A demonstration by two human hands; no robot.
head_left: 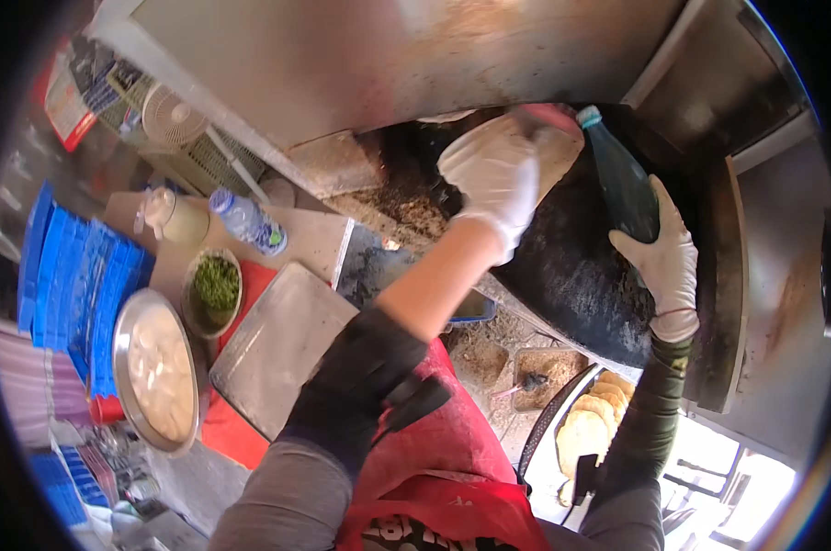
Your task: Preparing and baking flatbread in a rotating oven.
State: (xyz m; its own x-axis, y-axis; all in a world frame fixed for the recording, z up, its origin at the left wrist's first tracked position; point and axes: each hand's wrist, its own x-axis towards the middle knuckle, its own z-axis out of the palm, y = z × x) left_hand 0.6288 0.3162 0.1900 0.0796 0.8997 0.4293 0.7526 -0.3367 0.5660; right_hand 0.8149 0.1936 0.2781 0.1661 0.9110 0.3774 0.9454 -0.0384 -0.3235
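My right hand [663, 268], in a pale glove, grips the lower part of a dark green bottle [622, 175] with a light blue cap. The bottle leans over a black griddle [580, 275]. My left hand [494, 179], also gloved and blurred, is bent over the far part of the griddle. Right beside its fingers lies a pale flatbread [563, 157], and a blurred red object [552, 118] shows just past them. Whether the left fingers hold that red object cannot be made out.
A metal hood [388, 62] overhangs the griddle. On my left are a steel bowl of pale dough pieces [157, 365], a bowl of chopped green herbs [215, 282], a metal tray [284, 337], a water bottle [250, 220] and blue crates [77, 275]. Flatbreads [587, 427] fill a basket below my right arm.
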